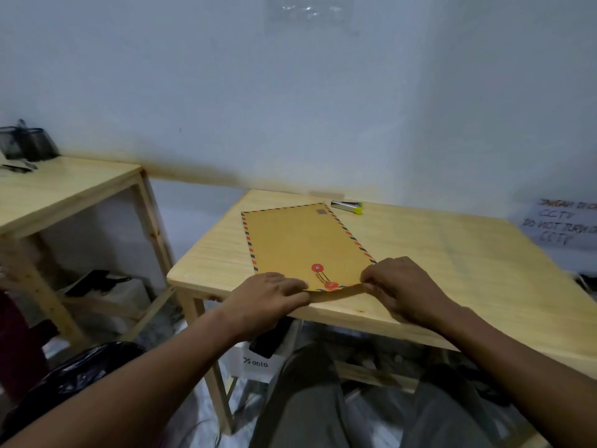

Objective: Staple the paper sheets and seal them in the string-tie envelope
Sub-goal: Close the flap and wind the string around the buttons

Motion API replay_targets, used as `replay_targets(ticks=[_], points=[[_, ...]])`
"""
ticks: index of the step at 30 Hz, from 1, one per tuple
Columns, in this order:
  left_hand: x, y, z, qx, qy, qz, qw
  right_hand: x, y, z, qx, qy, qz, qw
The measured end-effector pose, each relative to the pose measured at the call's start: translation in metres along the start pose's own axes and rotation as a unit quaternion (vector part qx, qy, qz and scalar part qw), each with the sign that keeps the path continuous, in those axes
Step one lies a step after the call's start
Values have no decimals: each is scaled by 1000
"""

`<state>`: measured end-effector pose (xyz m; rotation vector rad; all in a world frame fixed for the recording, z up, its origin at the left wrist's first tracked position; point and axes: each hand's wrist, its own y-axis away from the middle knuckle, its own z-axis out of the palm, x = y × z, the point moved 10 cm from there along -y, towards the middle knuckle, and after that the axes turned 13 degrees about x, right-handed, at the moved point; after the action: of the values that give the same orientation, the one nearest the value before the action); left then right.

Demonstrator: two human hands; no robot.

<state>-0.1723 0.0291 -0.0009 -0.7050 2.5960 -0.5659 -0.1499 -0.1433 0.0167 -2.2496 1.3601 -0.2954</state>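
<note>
A brown string-tie envelope (300, 242) with a red-and-blue striped border lies flat on the wooden table (452, 263). Its flap end points toward me, with two red discs (324, 277) and a thin string between them. My left hand (269, 297) presses and pinches the flap's near left corner. My right hand (400, 286) pinches the flap's near right corner. A silver stapler (348, 207) with a yellow-green end rests at the table's far edge, beyond the envelope. No loose paper sheets are visible.
A second wooden table (64, 192) stands to the left with a black mesh holder (27, 143) on it. A black bag (74, 379) sits on the floor at lower left. A white box (255, 360) sits under the table. The wall is close behind.
</note>
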Motion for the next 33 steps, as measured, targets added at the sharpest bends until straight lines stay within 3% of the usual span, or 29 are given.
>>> replay_targets(ticks=[7,14,18,22,26,29,33], points=[[-46,-50,-89,198,28,-74,977,21,-30,-112,193,-132,94,968],[-92,-125,-187,329,136,-145,923,71,-66,-209,236,-309,201,899],[-124,-168,-209,317,234,-216,893,100,-75,-230,225,-409,253,847],[-147,-208,-225,332,289,-247,863,110,-77,-237,229,-415,256,843],[-168,-232,-207,344,372,-302,808,139,-63,-252,363,-348,288,815],[-155,-234,-143,271,477,-340,764,164,-51,-250,428,-274,322,799],[-112,-223,-26,121,540,-368,747,211,-37,-216,411,-224,384,796]])
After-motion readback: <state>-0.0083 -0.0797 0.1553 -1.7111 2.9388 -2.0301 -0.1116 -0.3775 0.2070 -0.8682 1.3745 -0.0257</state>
